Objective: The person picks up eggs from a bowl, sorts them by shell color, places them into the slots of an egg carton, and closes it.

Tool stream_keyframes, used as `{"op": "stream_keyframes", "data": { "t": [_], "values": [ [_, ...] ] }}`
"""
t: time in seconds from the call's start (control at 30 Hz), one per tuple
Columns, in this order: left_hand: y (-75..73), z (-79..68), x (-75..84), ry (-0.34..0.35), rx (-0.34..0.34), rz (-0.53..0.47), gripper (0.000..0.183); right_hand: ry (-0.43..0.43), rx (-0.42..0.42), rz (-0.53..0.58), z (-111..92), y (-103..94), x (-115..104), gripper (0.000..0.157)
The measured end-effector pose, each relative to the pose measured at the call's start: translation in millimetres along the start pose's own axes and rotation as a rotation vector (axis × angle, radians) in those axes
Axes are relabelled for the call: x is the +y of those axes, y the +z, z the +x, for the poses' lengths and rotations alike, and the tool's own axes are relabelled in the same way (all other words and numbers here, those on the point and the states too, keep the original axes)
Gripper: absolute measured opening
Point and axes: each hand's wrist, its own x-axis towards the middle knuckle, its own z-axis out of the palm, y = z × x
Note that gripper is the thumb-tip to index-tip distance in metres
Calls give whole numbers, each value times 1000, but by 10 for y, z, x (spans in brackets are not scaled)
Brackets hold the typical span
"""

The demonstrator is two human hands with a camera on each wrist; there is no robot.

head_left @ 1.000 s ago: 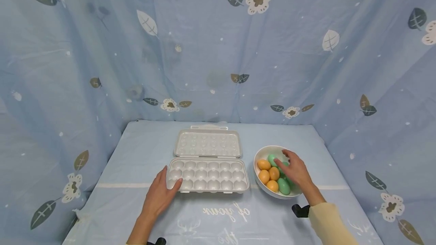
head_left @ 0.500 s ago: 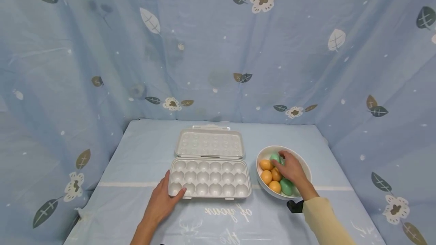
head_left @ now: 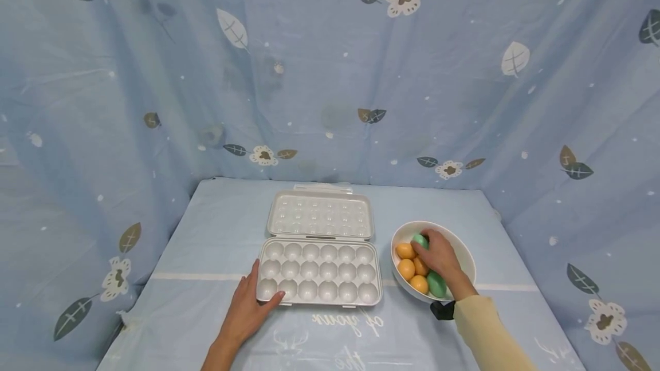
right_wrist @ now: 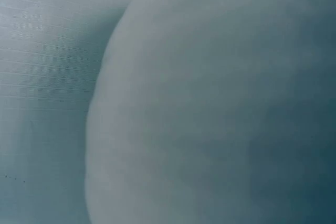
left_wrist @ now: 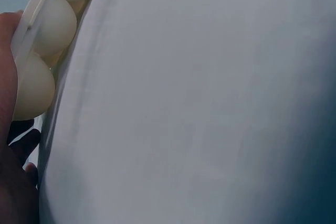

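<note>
An open grey egg box (head_left: 319, 272) with rows of round cups lies on the table, its lid (head_left: 319, 215) folded back. My left hand (head_left: 246, 305) holds its front left corner, thumb at the front edge and fingers along the left side. The left wrist view shows the undersides of its cups (left_wrist: 35, 85) beside the hand. To the right stands a white bowl (head_left: 460, 245) with orange eggs (head_left: 406, 269) and green eggs (head_left: 436, 284). My right hand (head_left: 439, 253) reaches into it and pinches a green egg (head_left: 420, 240) between thumb and fingers; the palm side is hidden.
A pale blue cloth (head_left: 227, 216) covers the table. Blue patterned curtains (head_left: 330, 73) hang behind it and at both sides. Only a pale, blurred surface (right_wrist: 184, 103) and some cloth fill the right wrist view.
My right hand has lowered into the bowl and closed on a green egg. The egg box's front edge has come nearer to me, with my left thumb now at that edge.
</note>
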Motion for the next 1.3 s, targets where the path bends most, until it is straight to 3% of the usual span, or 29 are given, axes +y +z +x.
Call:
{"op": "stream_keyframes", "data": {
  "t": [0.33, 0.63, 1.0, 1.3],
  "values": [
    [15, -14, -26, 42, 41, -7, 111, 22, 15, -3, 6, 39, -1, 46],
    [33, -14, -50, 78, 65, -13, 127, -6, 132, 102, -49, -29, -79, 49],
    [52, 1, -46, 131, 119, -20, 127, -96, 225, 210, 23, -193, -435, 48],
    [59, -14, -52, 118, 119, -27, 126, -214, 236, 294, 102, -92, -799, 42]
  ]
}}
